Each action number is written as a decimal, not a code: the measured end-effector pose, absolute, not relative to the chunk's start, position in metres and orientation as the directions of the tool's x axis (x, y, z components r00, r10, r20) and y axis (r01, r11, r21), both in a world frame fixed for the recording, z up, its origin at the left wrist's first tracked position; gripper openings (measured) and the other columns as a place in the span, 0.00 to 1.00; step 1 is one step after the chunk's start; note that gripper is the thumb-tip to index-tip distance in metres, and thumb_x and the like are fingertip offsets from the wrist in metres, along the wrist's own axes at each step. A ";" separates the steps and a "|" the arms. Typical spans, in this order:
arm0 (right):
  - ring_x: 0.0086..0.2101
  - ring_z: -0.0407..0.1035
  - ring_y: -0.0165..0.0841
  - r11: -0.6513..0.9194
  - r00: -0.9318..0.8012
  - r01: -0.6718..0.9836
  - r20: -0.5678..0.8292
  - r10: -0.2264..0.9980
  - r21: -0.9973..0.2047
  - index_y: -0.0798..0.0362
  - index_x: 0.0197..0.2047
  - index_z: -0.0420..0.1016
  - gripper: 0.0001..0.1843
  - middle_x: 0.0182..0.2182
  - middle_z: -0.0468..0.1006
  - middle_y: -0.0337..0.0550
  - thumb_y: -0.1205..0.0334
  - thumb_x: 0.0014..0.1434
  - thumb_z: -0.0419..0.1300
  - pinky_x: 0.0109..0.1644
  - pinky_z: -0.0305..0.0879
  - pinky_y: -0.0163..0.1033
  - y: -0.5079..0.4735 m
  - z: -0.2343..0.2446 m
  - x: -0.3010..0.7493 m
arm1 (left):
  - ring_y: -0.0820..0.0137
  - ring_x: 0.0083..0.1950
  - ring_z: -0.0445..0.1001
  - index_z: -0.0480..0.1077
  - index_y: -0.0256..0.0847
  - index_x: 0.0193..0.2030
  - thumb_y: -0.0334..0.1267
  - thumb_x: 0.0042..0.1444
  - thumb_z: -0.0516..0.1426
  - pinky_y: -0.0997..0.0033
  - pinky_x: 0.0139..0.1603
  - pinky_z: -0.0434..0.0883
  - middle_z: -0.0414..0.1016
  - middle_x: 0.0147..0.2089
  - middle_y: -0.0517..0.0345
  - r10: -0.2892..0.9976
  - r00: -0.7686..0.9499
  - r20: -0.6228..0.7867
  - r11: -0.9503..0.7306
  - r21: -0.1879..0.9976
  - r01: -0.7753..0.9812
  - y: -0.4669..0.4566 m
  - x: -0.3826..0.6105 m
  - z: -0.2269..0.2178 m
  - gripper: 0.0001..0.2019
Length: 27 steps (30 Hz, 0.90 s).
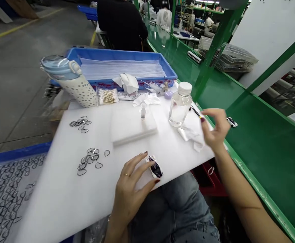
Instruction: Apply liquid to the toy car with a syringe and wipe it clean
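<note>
A small white-and-black toy car [155, 167] is near the front edge of the white table. My left hand [133, 190] curves around it, index finger at its far end, thumb by its near end, another fingertip on its side. On the right, my right hand [215, 130] has thumb and index finger bent around the yellow-banded end of a thin black stick [195, 111]. Whether both fingertips press on it is hard to see. Beside the stick stands a clear bottle [179, 106] with a white cap. A crumpled white tissue [193, 135] lies in front of it.
A white foam block [133, 126] carries a small clear vial [143, 112]. Black rings [89, 158] lie in loose piles at left. Behind are a dotted tumbler [73, 84], cotton swabs [108, 97] and a blue tray [122, 54]. A green conveyor [264, 145] runs along the right, bearing another car [231, 122].
</note>
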State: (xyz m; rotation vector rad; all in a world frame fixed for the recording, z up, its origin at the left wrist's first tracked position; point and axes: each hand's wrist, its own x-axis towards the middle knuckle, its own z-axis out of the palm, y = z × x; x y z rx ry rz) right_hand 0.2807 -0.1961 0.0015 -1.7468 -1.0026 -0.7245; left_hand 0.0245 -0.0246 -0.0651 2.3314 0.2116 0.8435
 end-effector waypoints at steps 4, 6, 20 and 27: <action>0.44 0.71 0.42 -0.770 0.869 0.344 0.492 0.045 -0.537 0.51 0.38 0.74 0.08 0.40 0.79 0.51 0.60 0.55 0.59 0.52 0.66 0.50 -0.296 -0.032 0.389 | 0.69 0.50 0.77 0.68 0.43 0.32 0.29 0.63 0.56 0.70 0.51 0.74 0.76 0.49 0.57 0.501 0.667 0.551 -0.689 0.721 -0.078 -0.029 0.021 -0.061 0.09; 0.42 0.71 0.46 -0.822 0.904 0.250 0.428 0.009 -0.512 0.52 0.36 0.74 0.08 0.36 0.79 0.55 0.59 0.52 0.61 0.50 0.66 0.52 -0.330 -0.043 0.419 | 0.71 0.47 0.77 0.65 0.42 0.29 0.27 0.63 0.56 0.73 0.46 0.74 0.77 0.45 0.59 0.509 0.660 0.552 -0.686 0.724 -0.076 -0.031 0.021 -0.060 0.11; 0.44 0.75 0.43 -0.706 0.769 0.638 0.283 0.573 -0.306 0.48 0.58 0.71 0.26 0.47 0.82 0.48 0.55 0.55 0.60 0.49 0.68 0.48 -0.253 -0.033 0.382 | 0.69 0.41 0.79 0.70 0.42 0.28 0.33 0.63 0.58 0.71 0.42 0.75 0.80 0.40 0.58 0.549 0.670 0.500 -0.698 0.715 0.039 -0.034 0.025 -0.059 0.11; 0.43 0.72 0.45 -0.563 0.638 0.769 0.321 0.700 -0.303 0.51 0.38 0.79 0.13 0.40 0.81 0.52 0.57 0.61 0.55 0.48 0.63 0.50 -0.196 -0.021 0.331 | 0.68 0.41 0.79 0.72 0.43 0.30 0.34 0.63 0.58 0.70 0.42 0.75 0.80 0.39 0.59 0.515 0.686 0.515 -0.723 0.691 0.024 -0.032 0.026 -0.060 0.09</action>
